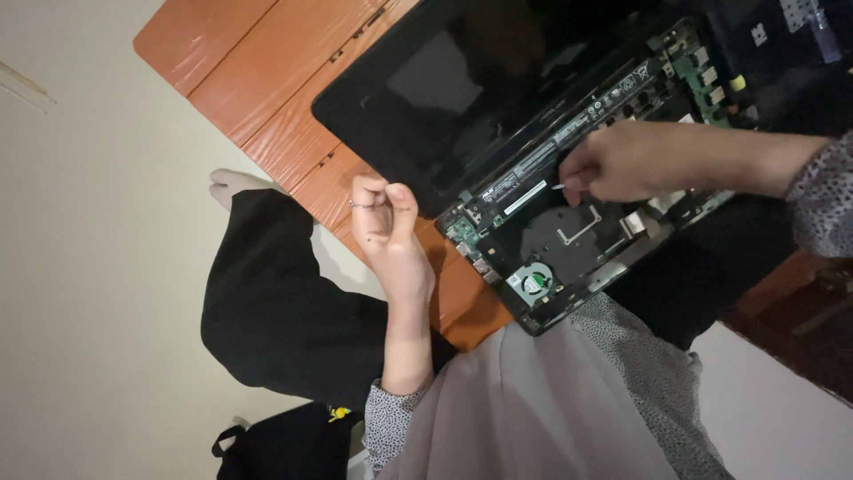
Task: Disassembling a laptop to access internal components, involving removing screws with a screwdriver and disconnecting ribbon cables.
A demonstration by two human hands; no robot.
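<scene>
Head view, rotated: 1 opened laptop (569,151) lies on an orange wooden table (267,80), base cover off, filling the upper centre and right of the frame. Its black battery panel (453,98) sits upper centre; the circuit board (702,71) runs to the upper right; the fan (533,283) is at the lower centre edge.

Right hand (622,164), centre right, hovers over the laptop's inner bay. Its thumb and forefinger are pinched together on a thin pale part (558,187), too small to identify; the pinch suits a piece this slight.

Left hand (386,231), centre left, rests at the table edge just beside the laptop's corner. Its fingers are curled closed, a ring visible; whether anything sits inside the curl cannot be told. The position appears to brace the forearm clear of the work area.

Lower left: black clothing and a black bag (275,440) on the pale floor.
</scene>
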